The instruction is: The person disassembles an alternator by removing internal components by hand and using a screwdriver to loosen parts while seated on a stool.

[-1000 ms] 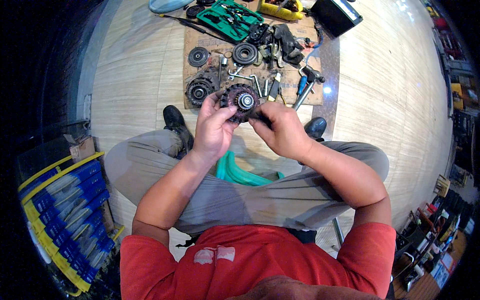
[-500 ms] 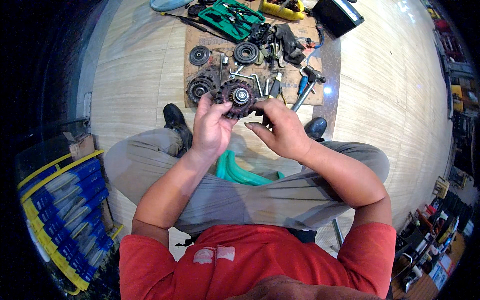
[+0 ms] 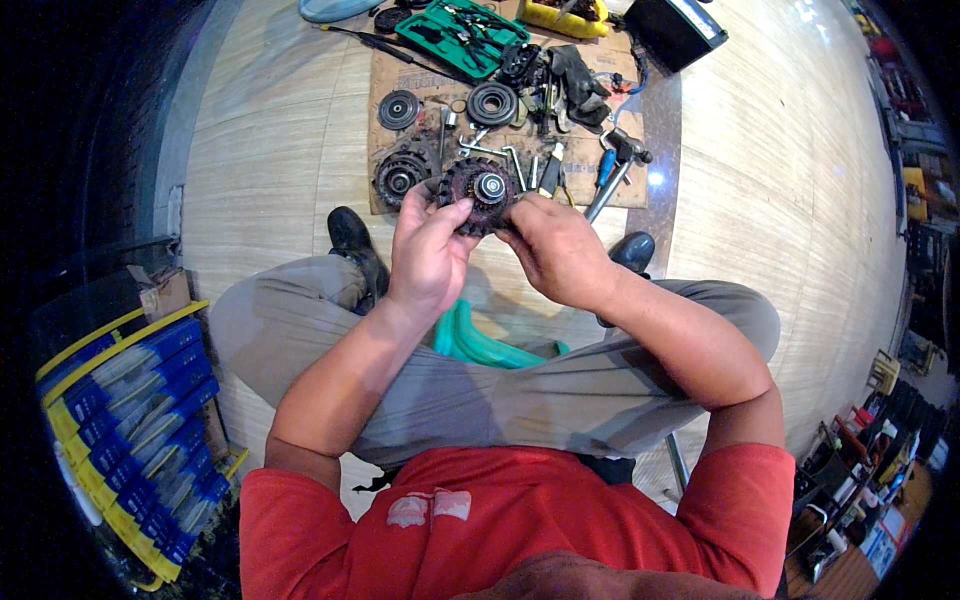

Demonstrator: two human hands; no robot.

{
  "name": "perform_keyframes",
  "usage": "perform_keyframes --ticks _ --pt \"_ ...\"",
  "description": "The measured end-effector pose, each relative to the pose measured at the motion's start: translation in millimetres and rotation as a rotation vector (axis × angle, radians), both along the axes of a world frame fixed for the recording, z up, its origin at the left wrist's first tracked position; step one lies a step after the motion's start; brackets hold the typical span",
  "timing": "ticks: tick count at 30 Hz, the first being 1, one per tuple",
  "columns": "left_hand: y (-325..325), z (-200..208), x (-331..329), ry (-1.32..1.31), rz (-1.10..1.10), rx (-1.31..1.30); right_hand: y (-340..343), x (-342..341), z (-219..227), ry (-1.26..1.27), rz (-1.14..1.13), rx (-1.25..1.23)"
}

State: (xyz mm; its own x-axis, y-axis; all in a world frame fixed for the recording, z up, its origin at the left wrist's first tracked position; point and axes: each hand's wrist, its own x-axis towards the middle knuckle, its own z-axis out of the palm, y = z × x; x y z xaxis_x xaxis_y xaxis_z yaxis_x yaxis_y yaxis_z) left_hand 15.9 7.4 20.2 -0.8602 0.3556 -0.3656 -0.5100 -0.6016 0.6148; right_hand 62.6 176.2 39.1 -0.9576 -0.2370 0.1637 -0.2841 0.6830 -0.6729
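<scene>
While gripping the black toothed wheel (image 3: 472,179) over the near edge of the cardboard (image 3: 390,75) in a half-curled left hand (image 3: 430,250), holds the right hand (image 3: 560,250) curled against the wheel's rim; impossible to tell whether pinching. Looks partway along, with round housing (image 3: 402,178) and grooved pulley (image 3: 491,105) separate beyond; impossible to judge the remainder.

We've got cardboard (image 3: 392,72) on the floor (image 3: 770,180), an open green tool case (image 3: 485,69) at its far end, a yellow tub (image 3: 572,27) right of that, then a black box (image 3: 680,38) near the corner. Off to our left, a yellow rack (image 3: 125,353) of blue packs (image 3: 150,385), carton (image 3: 166,298) by its far end; way over right, loads of clutter (image 3: 855,495)
</scene>
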Motion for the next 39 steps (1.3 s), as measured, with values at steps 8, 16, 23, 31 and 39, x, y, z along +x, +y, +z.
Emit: perform_keyframes --ticks 8,16,23,31,39 --pt "-1 0 -5 -0.057 0.013 -0.003 -3 -1 -7 0.038 0.009 0.037" --pt "-10 -5 -15 -0.133 -0.118 -0.075 6 -18 -1 -0.011 -0.09 -0.18" --pt "-10 -6 -14 -0.239 -0.263 -0.106 13 -20 3 -0.072 -0.053 -0.167" --pt "-5 -5 -13 -0.216 -0.369 -0.154 17 -16 -2 -0.078 -0.08 -0.146" --pt "-7 -12 -11 -0.209 -0.412 -0.199 16 -10 -6 -0.102 -0.145 -0.172"
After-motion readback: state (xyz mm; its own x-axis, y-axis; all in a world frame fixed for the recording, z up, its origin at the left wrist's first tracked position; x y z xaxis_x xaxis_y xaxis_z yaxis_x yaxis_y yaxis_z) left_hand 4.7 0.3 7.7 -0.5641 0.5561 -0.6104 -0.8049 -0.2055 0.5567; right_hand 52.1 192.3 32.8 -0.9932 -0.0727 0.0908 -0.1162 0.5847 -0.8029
